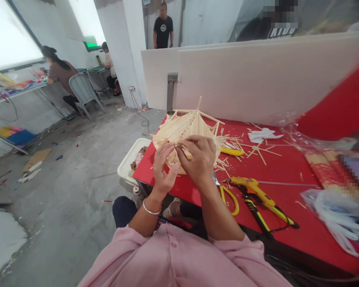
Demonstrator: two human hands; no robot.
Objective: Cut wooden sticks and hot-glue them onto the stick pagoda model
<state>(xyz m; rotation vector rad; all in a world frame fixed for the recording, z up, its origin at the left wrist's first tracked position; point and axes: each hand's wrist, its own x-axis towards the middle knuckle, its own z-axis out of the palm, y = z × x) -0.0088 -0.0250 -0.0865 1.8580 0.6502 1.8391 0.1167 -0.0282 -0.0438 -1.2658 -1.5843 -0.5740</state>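
the right hand [197, 156] is pinched narrow beside the left hand's [165, 165] fingertips, left thumb apart; i cannot tell whether they grip anything small. the stick model [179, 126] sits on the bench [312, 225] just beyond them, scissors [236, 203] and glue gun [253, 186] to their right.

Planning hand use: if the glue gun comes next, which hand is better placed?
Probably the right hand: it's nearer the yellow glue gun, which lies to its right on the red table. The left hand is farther off, with the right forearm between. Both hands are at the stick structure.
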